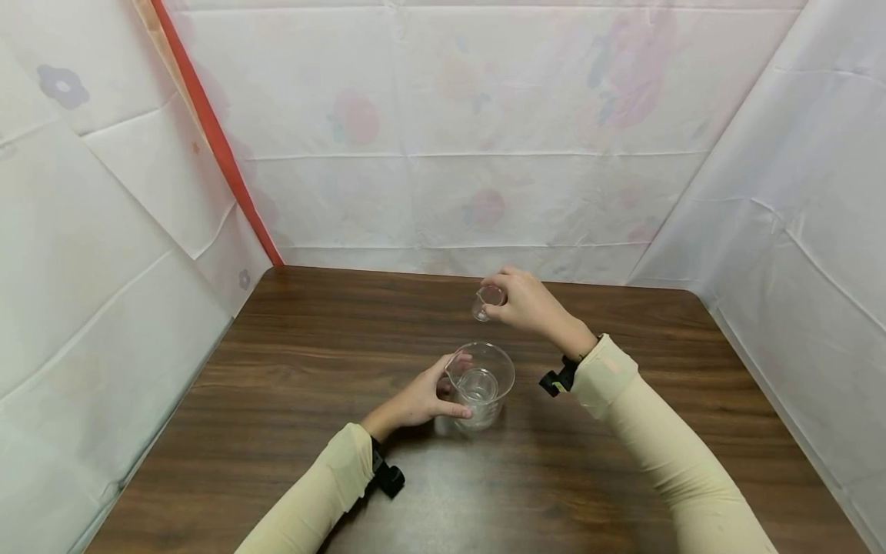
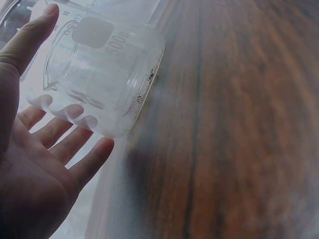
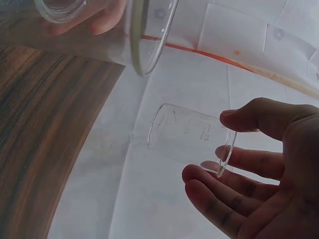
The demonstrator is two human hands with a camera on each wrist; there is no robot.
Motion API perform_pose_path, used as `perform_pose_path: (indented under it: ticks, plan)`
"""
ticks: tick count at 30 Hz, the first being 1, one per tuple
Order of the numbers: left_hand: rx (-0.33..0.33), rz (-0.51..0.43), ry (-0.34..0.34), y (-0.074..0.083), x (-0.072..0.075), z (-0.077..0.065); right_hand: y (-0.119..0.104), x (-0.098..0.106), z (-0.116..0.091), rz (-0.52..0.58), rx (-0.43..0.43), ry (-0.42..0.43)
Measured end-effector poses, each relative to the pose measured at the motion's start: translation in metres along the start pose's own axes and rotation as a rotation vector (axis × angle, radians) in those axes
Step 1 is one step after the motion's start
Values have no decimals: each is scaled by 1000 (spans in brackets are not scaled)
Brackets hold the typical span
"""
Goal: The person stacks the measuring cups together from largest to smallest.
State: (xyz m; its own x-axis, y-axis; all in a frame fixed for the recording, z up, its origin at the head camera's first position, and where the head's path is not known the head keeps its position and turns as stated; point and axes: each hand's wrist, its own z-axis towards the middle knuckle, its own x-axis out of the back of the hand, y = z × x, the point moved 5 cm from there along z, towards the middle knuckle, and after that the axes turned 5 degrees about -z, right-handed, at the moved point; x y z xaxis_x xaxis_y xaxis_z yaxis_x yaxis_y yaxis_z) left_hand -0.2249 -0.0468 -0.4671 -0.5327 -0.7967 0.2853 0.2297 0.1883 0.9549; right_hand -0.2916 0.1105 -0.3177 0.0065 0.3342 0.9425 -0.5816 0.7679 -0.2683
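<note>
A large glass beaker (image 1: 500, 388), marked 500 ml in the left wrist view, stands upright on the brown wooden table. My left hand (image 1: 418, 396) holds its side, thumb across from the fingers. Inside it sits a smaller glass vessel (image 1: 477, 383), apparently another beaker. Beyond the large beaker and above the table, my right hand (image 1: 527, 302) pinches a small clear beaker (image 3: 187, 134) by its rim. Its printed marks include 25, and nothing shows inside it. In the right wrist view, the large beaker's rim (image 3: 137, 40) is apart from the small one.
The wooden table (image 1: 311, 331) ends at a pale patterned cloth (image 1: 443, 192) behind it, with more cloth along both sides. A red strip (image 1: 214, 138) runs down the back left corner. Each wrist wears a black camera.
</note>
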Motion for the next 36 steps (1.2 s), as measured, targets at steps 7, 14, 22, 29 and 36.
perform_pose_path:
  ticks: [7,14,22,29,36]
  plan:
    - [7,8,0,-1,0,0,-2,3,-2,2,9,11]
    - [18,9,-2,-2,0,0,-6,5,-4,14,10,4]
    - [2,17,-4,-2,0,0,-9,5,-7,7,22,14]
    - [8,13,-2,-2,0,0,-11,5,-9,12,25,17]
    - [6,-7,-17,31,1,-8,-12,7,-11,16,33,23]
